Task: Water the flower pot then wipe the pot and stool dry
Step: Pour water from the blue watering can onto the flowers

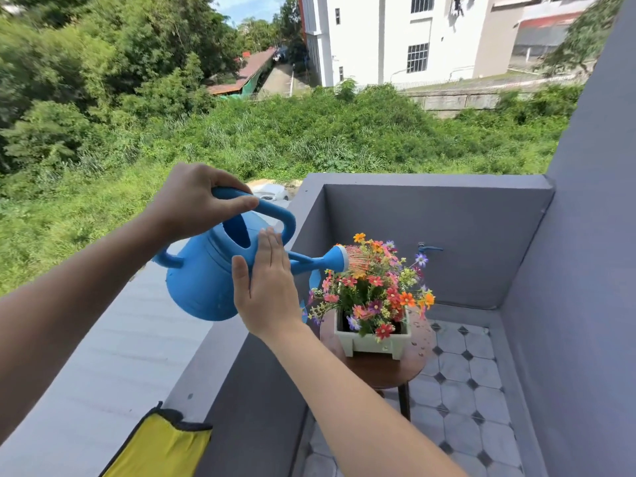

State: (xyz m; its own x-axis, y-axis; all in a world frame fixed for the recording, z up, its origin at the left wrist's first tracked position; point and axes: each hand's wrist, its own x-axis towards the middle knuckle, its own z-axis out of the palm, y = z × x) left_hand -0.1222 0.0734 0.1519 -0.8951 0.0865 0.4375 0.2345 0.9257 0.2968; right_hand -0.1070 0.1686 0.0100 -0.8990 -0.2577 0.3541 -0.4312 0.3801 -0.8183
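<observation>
A blue watering can (203,270) hangs tilted over the balcony corner, its rose spraying thin streams of water onto the flowers (375,287). My left hand (192,197) is shut on the can's top handle. My right hand (268,287) lies flat, fingers straight, against the can's side near the spout. The flowers stand in a pale green square pot (375,344) on a round brown wooden stool (382,373). Water drops dot the stool top at the right of the pot. A yellow cloth with a dark edge (161,445) lies on the ledge at the bottom left.
Grey parapet walls (430,235) enclose the corner, with a wide ledge (113,356) on the left. A blue tap (428,248) sticks out of the back wall behind the flowers. The floor (457,401) is tiled. Beyond the parapet lie greenery and buildings far below.
</observation>
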